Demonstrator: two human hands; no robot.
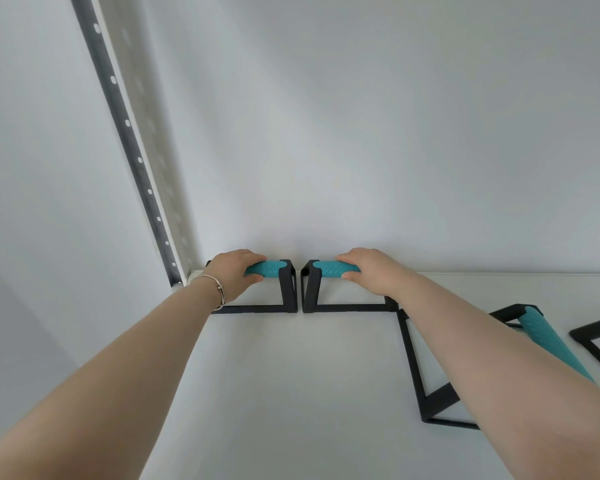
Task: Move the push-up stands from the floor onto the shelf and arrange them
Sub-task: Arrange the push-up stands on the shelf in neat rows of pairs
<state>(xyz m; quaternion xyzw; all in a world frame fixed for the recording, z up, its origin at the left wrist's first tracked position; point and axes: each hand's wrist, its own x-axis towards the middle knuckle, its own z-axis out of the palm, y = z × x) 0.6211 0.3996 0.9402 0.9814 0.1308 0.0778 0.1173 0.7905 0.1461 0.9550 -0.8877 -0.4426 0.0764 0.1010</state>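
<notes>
Two push-up stands with black frames and teal grips stand side by side at the back of the white shelf [291, 375], against the wall. My left hand [234, 271] is closed around the grip of the left stand [288, 289]. My right hand [371, 271] is closed around the grip of the right stand [312, 289]. The two frames almost touch in the middle. A third stand [537, 330] sits on the shelf to the right, partly hidden by my right forearm. The black frame corner of another stand [596, 336] shows at the right edge.
A dark perforated shelf upright [125, 133] rises at the back left corner. A white wall [361, 133] closes off the back of the shelf. A bracelet [219, 289] is on my left wrist.
</notes>
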